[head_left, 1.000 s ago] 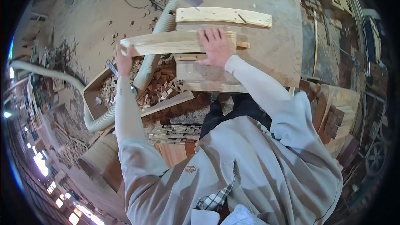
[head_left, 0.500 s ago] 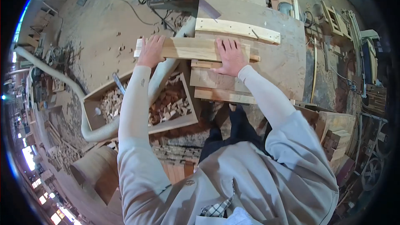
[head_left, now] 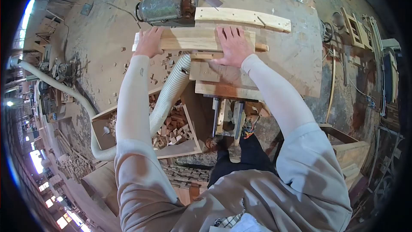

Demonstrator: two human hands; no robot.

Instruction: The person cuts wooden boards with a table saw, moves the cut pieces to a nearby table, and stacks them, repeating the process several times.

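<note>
A pale wooden plank (head_left: 189, 41) lies crosswise on the wooden machine table (head_left: 296, 56), its left end hanging past the table edge. My left hand (head_left: 148, 43) grips that overhanging left end. My right hand (head_left: 234, 45) presses flat on the plank's right part, fingers spread. Just beyond the plank lies a curved light wooden strip (head_left: 242, 18) fixed on the table. Both arms are stretched forward in beige sleeves.
A motor (head_left: 165, 6) sits left of the table's far end. A ribbed dust hose (head_left: 165, 99) runs down to a wooden crate (head_left: 171, 146) of wood offcuts below my left arm. Chips litter the floor; timber is stacked at right.
Both hands have pushed the plank forward across the table toward the curved strip. My left hand went from under the plank's end to gripping it on top. My view has leaned forward.
</note>
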